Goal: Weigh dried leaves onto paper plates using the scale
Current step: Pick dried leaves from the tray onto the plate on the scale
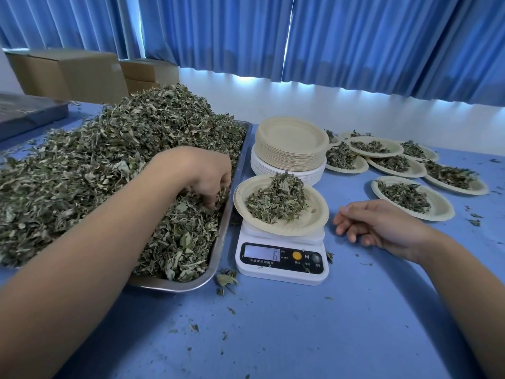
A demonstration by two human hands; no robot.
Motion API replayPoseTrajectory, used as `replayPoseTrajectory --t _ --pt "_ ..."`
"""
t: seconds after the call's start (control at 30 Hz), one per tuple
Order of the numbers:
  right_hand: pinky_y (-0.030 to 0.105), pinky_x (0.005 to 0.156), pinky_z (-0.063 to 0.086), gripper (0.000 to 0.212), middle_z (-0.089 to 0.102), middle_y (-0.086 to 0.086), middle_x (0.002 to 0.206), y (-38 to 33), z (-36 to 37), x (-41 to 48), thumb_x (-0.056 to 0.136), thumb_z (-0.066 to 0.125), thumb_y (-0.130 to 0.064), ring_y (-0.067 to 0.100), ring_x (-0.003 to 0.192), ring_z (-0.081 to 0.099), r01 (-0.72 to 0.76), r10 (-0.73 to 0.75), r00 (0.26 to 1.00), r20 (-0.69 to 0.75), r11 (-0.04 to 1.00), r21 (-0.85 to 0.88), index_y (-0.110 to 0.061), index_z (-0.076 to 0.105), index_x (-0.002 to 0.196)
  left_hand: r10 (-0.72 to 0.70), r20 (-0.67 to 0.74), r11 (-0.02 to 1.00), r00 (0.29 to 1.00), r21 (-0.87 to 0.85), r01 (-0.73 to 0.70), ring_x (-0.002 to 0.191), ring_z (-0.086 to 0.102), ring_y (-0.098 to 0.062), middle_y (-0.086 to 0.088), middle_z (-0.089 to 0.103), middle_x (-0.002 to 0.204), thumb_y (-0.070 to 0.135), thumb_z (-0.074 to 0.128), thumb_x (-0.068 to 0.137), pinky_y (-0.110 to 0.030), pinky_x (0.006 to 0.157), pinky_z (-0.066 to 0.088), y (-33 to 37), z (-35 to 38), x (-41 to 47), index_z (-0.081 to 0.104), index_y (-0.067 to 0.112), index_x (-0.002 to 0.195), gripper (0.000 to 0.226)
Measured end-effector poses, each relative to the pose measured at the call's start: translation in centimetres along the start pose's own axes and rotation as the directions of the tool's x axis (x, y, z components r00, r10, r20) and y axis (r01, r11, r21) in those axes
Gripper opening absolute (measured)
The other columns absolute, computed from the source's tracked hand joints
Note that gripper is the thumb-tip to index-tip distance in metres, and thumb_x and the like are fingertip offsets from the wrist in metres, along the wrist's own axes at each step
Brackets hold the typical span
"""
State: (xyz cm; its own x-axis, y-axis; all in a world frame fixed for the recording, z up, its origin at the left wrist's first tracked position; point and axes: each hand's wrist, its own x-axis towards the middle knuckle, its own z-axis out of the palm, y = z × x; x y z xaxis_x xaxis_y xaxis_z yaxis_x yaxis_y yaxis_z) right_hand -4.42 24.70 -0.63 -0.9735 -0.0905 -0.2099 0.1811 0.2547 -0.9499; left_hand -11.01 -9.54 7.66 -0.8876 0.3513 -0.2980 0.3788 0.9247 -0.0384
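left grip (210, 179) dug into crumbly dried leaves (82, 173) heaped in the steel tray (169, 286), fingers curled round a pinch, right grip (382, 227) loose, holding nothing, on the blue counter (300, 329), leafy round paper plate (315, 214) on the white scale (281, 276) between them

Left fingers (225, 180) buried in leaves (109, 160); scale display (262, 253) partly unreadable.
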Motion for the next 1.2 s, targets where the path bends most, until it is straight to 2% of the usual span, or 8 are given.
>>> replayPoseTrajectory --t 0.23,0.3,0.57,0.73,0.8,0.9,1.1,1.2 --pt "0.018 0.041 0.044 0.029 0.072 0.018 0.087 0.1 -0.1 0.1 0.099 0.062 -0.027 0.014 0.057 0.062 -0.002 0.002 1.0 0.008 1.0 -0.005 -0.001 0.074 0.093 -0.042 -0.17 0.999 0.984 -0.024 0.039 0.09 0.054 -0.025 -0.008 0.067 0.113 0.018 0.082 0.081 -0.038 0.09 0.05 -0.4 -0.7 -0.2 0.067 0.014 0.112 0.035" --pt "0.018 0.041 0.044 0.029 0.072 0.018 0.087 0.1 -0.1 0.2 0.099 0.062 -0.027 0.014 0.058 0.062 0.0 0.0 1.0 0.01 1.0 -0.006 -0.001 0.074 0.094 -0.043 -0.176 0.999 0.983 -0.035 0.038 0.086 0.051 -0.025 -0.01 0.066 0.107 0.016 0.079 0.083 -0.039 0.09 0.051 -0.5 -0.7 -0.2 0.061 0.016 0.1 0.025" --pt "0.019 0.042 0.044 0.029 0.072 0.019 0.087 0.2 -0.2 0.1 0.099 0.062 -0.026 0.014 0.058 0.062 0.005 -0.005 1.0 0.008 1.0 0.0 -0.001 0.075 0.093 -0.045 -0.22 0.998 0.974 -0.059 0.032 0.08 0.039 -0.024 -0.004 0.046 0.094 0.005 0.067 0.087 -0.035 0.073 0.043 -1.4 -1.2 -0.5 0.052 0.019 0.091 0.021" --pt "0.018 0.042 0.044 0.029 0.072 0.018 0.086 0.1 -0.1 0.1 0.1 0.062 -0.026 0.014 0.058 0.062 0.005 -0.005 1.0 0.013 1.0 -0.001 -0.001 0.075 0.093 -0.037 -0.333 0.996 0.942 -0.087 0.008 0.082 0.048 -0.025 -0.012 0.065 0.108 -0.004 0.062 0.087 -0.038 0.074 0.047 -1.1 -1.6 -0.7 0.072 0.011 0.107 0.027" --pt "0.018 0.042 0.044 0.028 0.072 0.018 0.086 0.1 -0.1 0.1 0.1 0.062 -0.026 0.014 0.058 0.062 0.005 -0.005 1.0 0.013 1.0 0.001 -0.002 0.074 0.093 -0.055 -0.361 0.994 0.931 -0.111 0.016 0.089 0.056 -0.025 -0.008 0.067 0.124 -0.005 0.062 0.089 -0.034 0.079 0.05 -0.8 -1.6 -0.8 0.068 0.015 0.127 0.044" --pt "0.018 0.041 0.044 0.028 0.071 0.018 0.086 0.0 -0.1 0.1 0.099 0.062 -0.026 0.014 0.058 0.061 0.006 -0.006 1.0 0.014 1.0 0.002 -0.001 0.074 0.093 -0.071 -0.357 0.99 0.931 -0.139 0.022 0.095 0.059 -0.027 -0.008 0.066 0.127 -0.004 0.061 0.09 -0.033 0.085 0.051 -0.6 -1.4 -0.7 0.068 0.015 0.127 0.043" --pt "0.018 0.042 0.044 0.029 0.071 0.017 0.086 0.0 0.0 0.0 0.1 0.061 -0.026 0.014 0.058 0.061 0.006 -0.006 1.0 0.01 1.0 -0.001 0.001 0.072 0.096 -0.082 -0.531 0.956 0.844 -0.28 -0.084 0.113 0.061 -0.03 -0.011 0.067 0.126 0.002 0.067 0.088 -0.029 0.091 0.045 -0.3 -2.1 -0.8 0.066 0.012 0.129 0.042" --pt "0.018 0.042 0.044 0.029 0.071 0.018 0.086 -0.1 0.0 0.0 0.1 0.062 -0.026 0.014 0.058 0.061 0.004 -0.004 1.0 0.01 1.0 0.0 0.001 0.072 0.096 -0.069 -0.594 0.939 0.801 -0.311 -0.15 0.107 0.062 -0.029 -0.012 0.069 0.121 0.005 0.069 0.086 -0.03 0.091 0.045 0.1 -1.9 -0.5 0.071 0.01 0.121 0.036"
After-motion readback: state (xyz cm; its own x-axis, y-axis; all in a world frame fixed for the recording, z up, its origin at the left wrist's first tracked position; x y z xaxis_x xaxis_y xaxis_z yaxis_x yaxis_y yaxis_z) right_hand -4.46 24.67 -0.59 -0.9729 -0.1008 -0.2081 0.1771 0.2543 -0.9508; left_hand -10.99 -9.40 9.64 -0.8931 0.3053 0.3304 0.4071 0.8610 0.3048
